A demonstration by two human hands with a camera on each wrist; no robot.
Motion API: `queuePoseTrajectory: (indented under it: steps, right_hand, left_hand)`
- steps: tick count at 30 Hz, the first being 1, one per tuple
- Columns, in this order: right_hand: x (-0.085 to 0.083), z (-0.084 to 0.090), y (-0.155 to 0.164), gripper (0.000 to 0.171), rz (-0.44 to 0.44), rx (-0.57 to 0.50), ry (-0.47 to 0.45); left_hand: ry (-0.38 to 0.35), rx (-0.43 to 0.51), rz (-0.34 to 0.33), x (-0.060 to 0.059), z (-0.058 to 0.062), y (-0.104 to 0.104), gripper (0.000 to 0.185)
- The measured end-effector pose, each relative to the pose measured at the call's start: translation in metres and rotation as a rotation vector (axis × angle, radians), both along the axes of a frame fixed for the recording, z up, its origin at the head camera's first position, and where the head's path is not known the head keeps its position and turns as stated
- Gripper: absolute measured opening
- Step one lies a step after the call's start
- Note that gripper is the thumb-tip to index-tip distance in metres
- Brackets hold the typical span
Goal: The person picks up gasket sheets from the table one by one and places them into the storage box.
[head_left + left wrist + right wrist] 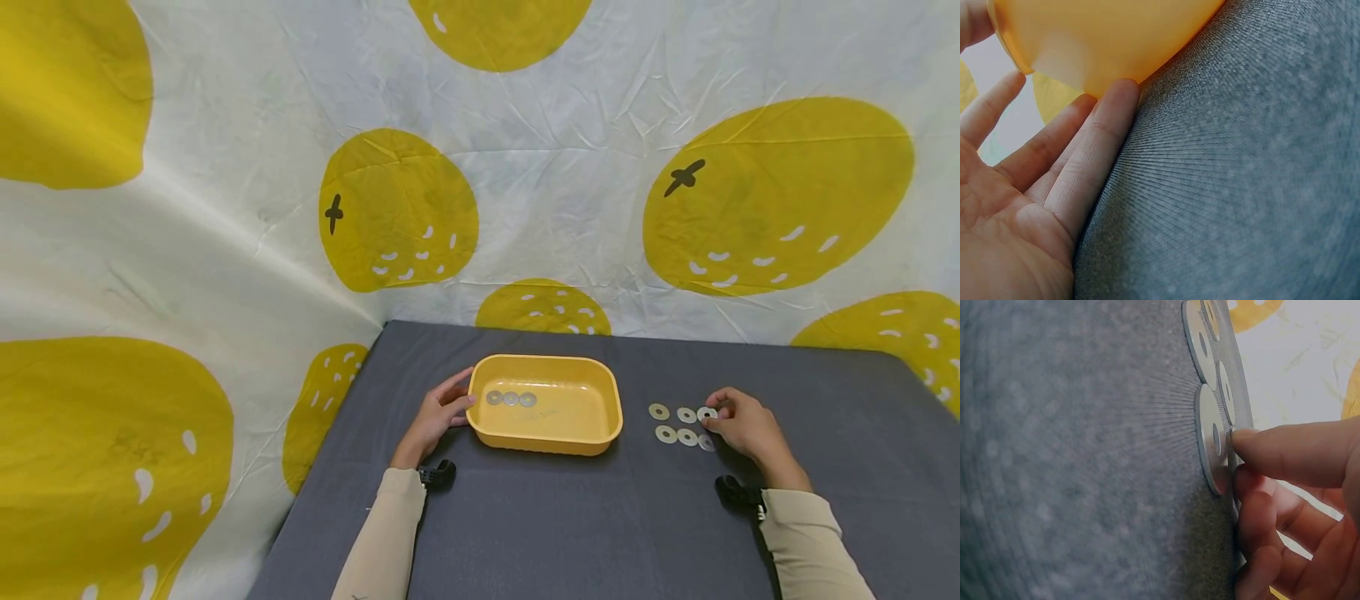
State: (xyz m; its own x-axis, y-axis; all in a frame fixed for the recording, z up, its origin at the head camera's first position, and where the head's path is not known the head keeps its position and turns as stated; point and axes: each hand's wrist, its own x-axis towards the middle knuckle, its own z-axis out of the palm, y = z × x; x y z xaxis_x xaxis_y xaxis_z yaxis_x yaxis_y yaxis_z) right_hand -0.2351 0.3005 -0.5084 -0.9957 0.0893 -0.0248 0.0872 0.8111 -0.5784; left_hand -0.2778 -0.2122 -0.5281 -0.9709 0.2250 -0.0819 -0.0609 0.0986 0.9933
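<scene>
Here the right hand (750, 427) has its fingertips curled down onto the nearest flat round metal washer (707, 413), the grip pinching at that washer's rim; the right wrist view shows a fingertip (1254, 442) set against the edge of the washer (1212, 439), though whether it is lifted off the cloth cannot be told. That washer is the end piece of the far row in a small cluster of six silver washers lying flat on the dark grey cloth-covered tabletop (600, 533). Taking the shallow yellow plastic tray (600, 433) as landmark, the cluster lies just to its right, apart from its wall, in two rows of three running left to right. The pinched washer sits farthest from the tray, so the tray lies to the left of the right grip, with the other washers between them. Three more silver washers (511, 399) lie in a line inside the tray, near its left end. The left hand (438, 417) is at the tray's left end, fingers straight and relaxed against the outer wall (1110, 37), steadying rather than clasping it. The right hand is far nearer the loose washers. A white cloth with large yellow fruit shapes (397, 208) hangs behind the tray.
</scene>
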Motion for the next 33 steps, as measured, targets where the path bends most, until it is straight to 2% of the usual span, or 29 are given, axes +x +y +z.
queuePoseTrajectory:
  steps: [9, 24, 33]
  right_hand:
    - [0.002, -0.002, 0.001, 0.03, 0.027, 0.0, 0.039]
    - [0.006, 0.008, -0.004, 0.034, -0.065, -0.093, 0.055]
    - [0.005, 0.013, -0.006, 0.038, -0.051, -0.127, 0.097]
  left_hand:
    - [-0.003, 0.003, 0.001, 0.0, 0.0, 0.0, 0.057]
    - [-0.005, -0.011, 0.005, -0.001, -0.001, 0.0, 0.055]
    - [-0.016, -0.004, 0.009, -0.002, -0.002, -0.001, 0.057]
